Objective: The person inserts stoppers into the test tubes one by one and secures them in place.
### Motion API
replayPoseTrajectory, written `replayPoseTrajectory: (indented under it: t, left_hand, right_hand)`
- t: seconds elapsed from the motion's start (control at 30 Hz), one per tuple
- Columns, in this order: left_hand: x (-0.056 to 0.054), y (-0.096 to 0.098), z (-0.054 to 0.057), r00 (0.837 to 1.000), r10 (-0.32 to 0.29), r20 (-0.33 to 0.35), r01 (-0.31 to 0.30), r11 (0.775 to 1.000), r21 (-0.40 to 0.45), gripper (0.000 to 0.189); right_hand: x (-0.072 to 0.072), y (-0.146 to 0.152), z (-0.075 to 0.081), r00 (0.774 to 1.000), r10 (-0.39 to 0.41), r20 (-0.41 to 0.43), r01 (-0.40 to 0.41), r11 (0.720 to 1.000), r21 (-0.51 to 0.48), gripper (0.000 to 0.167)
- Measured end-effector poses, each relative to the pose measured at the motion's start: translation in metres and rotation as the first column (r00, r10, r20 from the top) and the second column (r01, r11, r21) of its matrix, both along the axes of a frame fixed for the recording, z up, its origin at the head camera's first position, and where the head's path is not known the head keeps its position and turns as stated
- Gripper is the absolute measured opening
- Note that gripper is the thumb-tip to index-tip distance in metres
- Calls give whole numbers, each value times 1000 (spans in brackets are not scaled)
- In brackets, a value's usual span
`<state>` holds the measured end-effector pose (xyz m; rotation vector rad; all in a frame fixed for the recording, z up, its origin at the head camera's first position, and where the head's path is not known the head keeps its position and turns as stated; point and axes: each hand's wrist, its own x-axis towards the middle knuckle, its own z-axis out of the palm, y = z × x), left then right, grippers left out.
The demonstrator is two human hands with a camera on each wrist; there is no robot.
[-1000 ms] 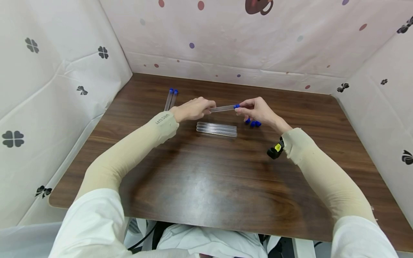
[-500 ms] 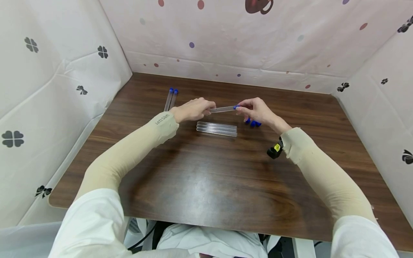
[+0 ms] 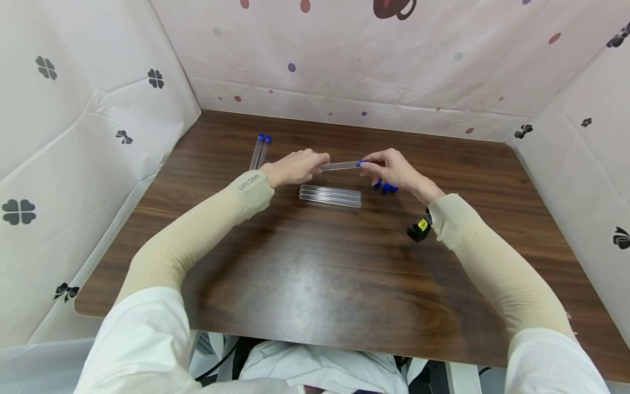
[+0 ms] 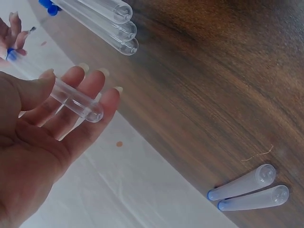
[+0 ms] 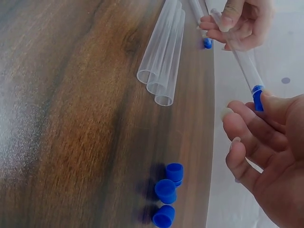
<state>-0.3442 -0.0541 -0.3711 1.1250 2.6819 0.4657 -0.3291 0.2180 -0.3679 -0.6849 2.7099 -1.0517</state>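
A clear test tube (image 3: 340, 166) is held level above the table between both hands. My left hand (image 3: 300, 166) pinches its rounded end, the thumb lying across the tube over the fingers in the left wrist view. At the other end my right hand (image 3: 396, 171) pinches a blue cap (image 5: 258, 97) that sits on the tube's mouth. Just below lie three uncapped test tubes (image 3: 330, 196) side by side, their open mouths to the right. Several loose blue caps (image 5: 166, 191) rest on the table under my right hand.
Two capped test tubes (image 4: 254, 197) lie together left of my left hand, blue ends toward the back. The brown wooden table (image 3: 315, 284) is bordered by white patterned sheets (image 3: 344, 65) at the back and sides.
The right fingers have shifted slightly at the blue cap, which shows less between them than a second ago. Otherwise both hands and the tube stay in place.
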Motion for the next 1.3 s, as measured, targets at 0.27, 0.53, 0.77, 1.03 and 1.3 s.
replayPoseTrajectory:
  t: [0.27,0.53,0.77,1.03,1.3]
  left_hand:
    - [0,1,1,1000,5,30,-5,1000,13,21]
    - [-1,3,0,999,-2,-43,3,1000,27,13]
    - [-1,4,1,998,16,-64,-15,1000,10,18]
    - [-1,3,2,996,29,-87,-28,999,15,16]
    - [0,1,1,996,36,-82,-32,998,47,18]
  right_hand:
    - [1,-1,0,1000,-11,-7,11,1000,6,31]
    - [3,-1,0,1000,-24,-15,24,1000,-7,32]
    - [1,-2,-1,998,-47,30,50,996,-78,31]
    - [18,-13,21,998,-7,54,15,990,-143,26]
    - [17,-15,23,992,1,124,23,980,-196,29]
